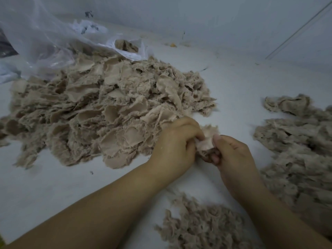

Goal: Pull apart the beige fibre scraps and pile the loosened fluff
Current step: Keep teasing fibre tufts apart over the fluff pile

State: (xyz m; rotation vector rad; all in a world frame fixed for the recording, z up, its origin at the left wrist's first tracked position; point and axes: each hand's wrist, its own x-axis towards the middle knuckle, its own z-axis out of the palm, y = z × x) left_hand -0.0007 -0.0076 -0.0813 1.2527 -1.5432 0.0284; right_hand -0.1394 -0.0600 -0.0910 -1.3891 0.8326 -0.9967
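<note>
Loosened beige fluff pile (201, 229) lies at lower centre on the white tabletop (53, 180). Above it, left hand (176, 146) and right hand (233, 155) each pinch one small beige fibre scrap (206, 139), beside the large scrap heap (100, 108).

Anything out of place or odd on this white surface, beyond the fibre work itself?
Little stands out. A small yellow-orange crumb lies near the far wall, unlike anything else there, and a dark speck sits by the big heap of beige fibre scraps. The clear plastic bag lies slumped open over the heap's far edge.
</note>
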